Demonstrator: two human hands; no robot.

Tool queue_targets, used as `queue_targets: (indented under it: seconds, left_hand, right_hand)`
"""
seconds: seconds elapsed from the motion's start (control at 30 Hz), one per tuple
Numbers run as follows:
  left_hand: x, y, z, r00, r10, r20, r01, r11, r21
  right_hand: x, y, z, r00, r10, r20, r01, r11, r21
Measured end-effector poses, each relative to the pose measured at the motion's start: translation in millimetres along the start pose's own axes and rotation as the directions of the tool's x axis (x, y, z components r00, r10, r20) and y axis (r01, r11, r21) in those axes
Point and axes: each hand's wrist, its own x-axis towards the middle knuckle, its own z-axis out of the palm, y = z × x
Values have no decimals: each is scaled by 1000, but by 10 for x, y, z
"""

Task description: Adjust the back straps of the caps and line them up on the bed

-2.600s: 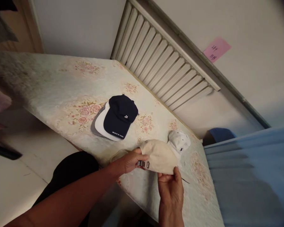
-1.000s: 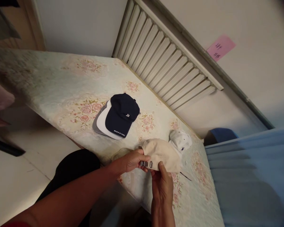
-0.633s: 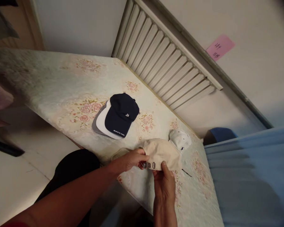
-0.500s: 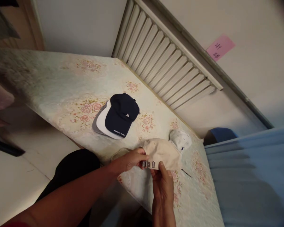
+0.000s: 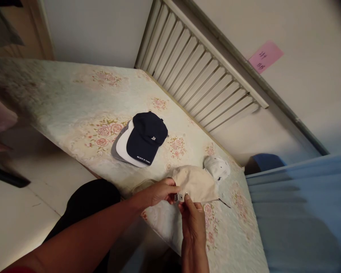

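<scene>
A beige baseball cap (image 5: 194,182) is held up over the near edge of the bed, its back strap toward me. My left hand (image 5: 160,194) pinches the strap on its left side, close to a small metal buckle (image 5: 177,197). On the other side of the buckle, my right hand (image 5: 191,218) grips the strap with the thumb on top, by a metal eyelet. The fingertips behind the strap are partly hidden. Just beyond the beige cap lies a white cap (image 5: 216,167) with a small dark logo.
A navy cap (image 5: 147,136) is stacked over a white one (image 5: 122,146) on the floral bedspread (image 5: 82,98). Behind the bed is a radiator (image 5: 199,68). A blue curtain (image 5: 301,204) hangs at the right, and a pink note (image 5: 265,57) is on the wall.
My right hand has slid left along the strap, closer to the buckle and my left hand. The thumb now partly covers the metal eyelet. My left hand has hardly moved.
</scene>
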Motion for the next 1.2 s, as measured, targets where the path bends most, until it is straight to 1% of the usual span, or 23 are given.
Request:
queue_targets:
  seconds: [0.17,0.3,0.5,0.73,0.9,1.03,1.2]
  left_hand:
    - [-20,10,-9,999,-6,43,6,1000,-4]
    - [-24,8,-18,998,-13,62,14,1000,-19]
    - [-34,26,-5,999,-16,27,17,1000,-13]
    - [-15,18,-13,999,16,37,-17,1000,13]
    - [15,7,-11,992,75,103,-78,997,20]
    - [27,6,6,989,105,109,-108,994,23]
    - [17,23,24,988,103,117,-107,994,31]
  right_hand:
    - [7,8,-35,1000,-12,5,12,1000,-25]
    - [11,15,-30,999,-54,-11,53,997,-53]
    - [19,39,-15,992,-126,-22,123,987,-103]
    - [55,100,-75,981,-194,-11,188,965,-185]
    - [68,126,-114,967,-254,20,250,932,-261]
    - [58,129,-131,962,-271,30,268,921,-284]
    - [47,131,-132,958,-285,31,281,914,-291]
